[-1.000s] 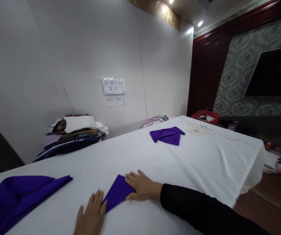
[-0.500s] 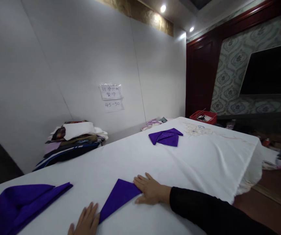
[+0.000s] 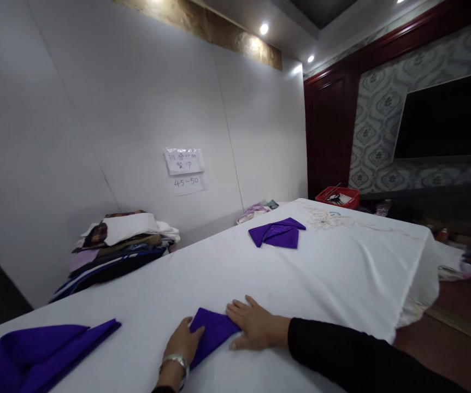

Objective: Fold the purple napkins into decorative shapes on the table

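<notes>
A purple cloth napkin (image 3: 216,331), folded into a triangle-like shape, lies on the white tablecloth in front of me. My left hand (image 3: 181,341), with a silver bracelet at the wrist, curls over the napkin's left edge, thumb on top and fingers bent at the border. It covers the lower left part of the cloth. Flat on the table, my right hand (image 3: 254,322) has its fingers spread, their tips at the napkin's right corner.
Another folded purple napkin (image 3: 278,233) lies farther back on the white tablecloth (image 3: 342,273). A loosely folded purple cloth (image 3: 34,355) is at the near left. Beyond the table edge are a pile of clothes (image 3: 116,251) and a red crate (image 3: 337,196).
My left hand has moved up and right from the napkin's lower left tip to its upper left edge, fingers now bent around it. The right hand stays nearly where it was.
</notes>
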### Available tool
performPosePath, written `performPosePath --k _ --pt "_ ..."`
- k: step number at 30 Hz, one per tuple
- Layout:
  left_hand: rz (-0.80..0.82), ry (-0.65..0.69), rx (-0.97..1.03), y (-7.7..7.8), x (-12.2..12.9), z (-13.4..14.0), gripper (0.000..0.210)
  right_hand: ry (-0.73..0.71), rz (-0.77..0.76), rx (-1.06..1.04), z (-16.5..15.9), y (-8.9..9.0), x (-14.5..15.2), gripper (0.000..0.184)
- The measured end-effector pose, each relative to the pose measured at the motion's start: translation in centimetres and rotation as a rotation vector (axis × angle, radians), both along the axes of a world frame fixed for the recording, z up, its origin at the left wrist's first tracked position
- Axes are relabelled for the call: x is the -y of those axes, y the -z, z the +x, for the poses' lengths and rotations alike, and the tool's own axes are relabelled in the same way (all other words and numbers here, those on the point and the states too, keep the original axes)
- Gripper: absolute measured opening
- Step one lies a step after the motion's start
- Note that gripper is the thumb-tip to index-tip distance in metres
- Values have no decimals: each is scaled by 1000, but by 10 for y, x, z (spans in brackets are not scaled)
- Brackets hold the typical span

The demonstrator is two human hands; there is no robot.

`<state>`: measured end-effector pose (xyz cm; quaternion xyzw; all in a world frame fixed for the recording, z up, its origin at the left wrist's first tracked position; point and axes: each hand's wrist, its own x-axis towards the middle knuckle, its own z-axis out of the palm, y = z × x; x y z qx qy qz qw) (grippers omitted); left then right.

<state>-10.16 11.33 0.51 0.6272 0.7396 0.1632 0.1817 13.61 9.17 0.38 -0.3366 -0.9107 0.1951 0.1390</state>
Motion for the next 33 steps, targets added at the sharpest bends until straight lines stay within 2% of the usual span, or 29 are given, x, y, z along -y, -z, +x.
performPosePath --k 4,9,12,16,20,24,27,30,33 --pt "-115 69 215 -8 -7 -6 21 3 -13 -12 -1 1 0 81" --pt "-101 73 454 -21 5 -4 17 -7 -96 -7 1 -6 -5 77" --pt "-122 100 592 -26 15 -1 21 -1 -231 -47 2 -12 -14 76" --pt "-95 217 685 -33 26 5 26 32 -516 -252 -4 -13 -31 92" --pt "-57 313 662 -44 36 13 26 -17 -825 -497 -16 -11 -39 99" --pt "24 377 506 -50 43 22 21 -118 -1047 -599 -17 -20 -34 75" --pt "65 413 391 -52 45 32 17 -147 -1083 -620 -12 -27 -27 52" --pt "104 444 315 -55 43 45 15 -53 -1036 -604 -2 -29 -23 36" --pt "216 425 280 -56 40 52 20 61 -943 -576 17 -30 -27 27"
